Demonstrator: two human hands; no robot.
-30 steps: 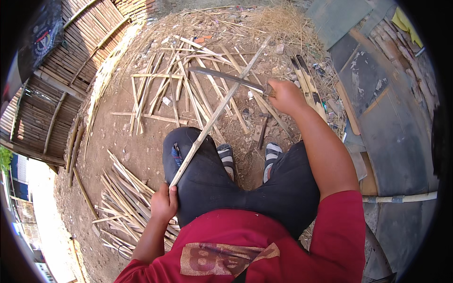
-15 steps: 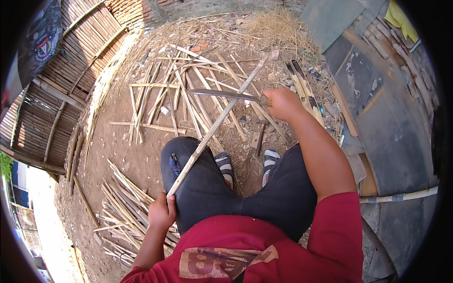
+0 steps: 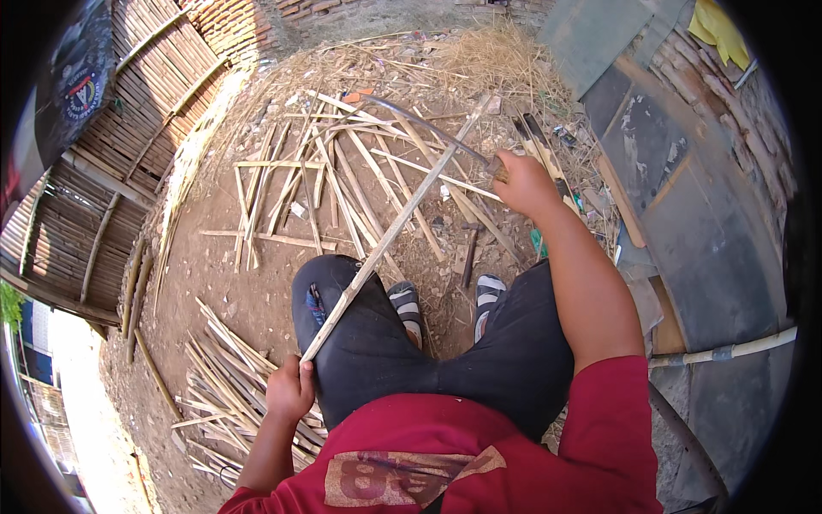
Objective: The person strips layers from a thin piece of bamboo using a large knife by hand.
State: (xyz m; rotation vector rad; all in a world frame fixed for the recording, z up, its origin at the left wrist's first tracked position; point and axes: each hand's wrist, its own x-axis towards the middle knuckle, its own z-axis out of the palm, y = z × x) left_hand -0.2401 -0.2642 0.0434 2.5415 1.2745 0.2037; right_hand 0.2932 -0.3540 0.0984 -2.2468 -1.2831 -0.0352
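Across the left knee (image 3: 342, 317) a long bamboo strip (image 3: 396, 227) is laid, slanting up and away toward the scattered bamboo slats (image 3: 342, 184) on the dirt ground (image 3: 223, 274). Its near end is clenched in the left hand (image 3: 291, 390), just left of that knee. Beyond the knee, to the right, the right hand (image 3: 524, 182) is closed around the handle of a curved blade (image 3: 428, 128), whose metal is held above the far part of the strip; whether they touch cannot be told. Left of the knee, beside the left hand, a pile of split strips (image 3: 227, 385) is seen.
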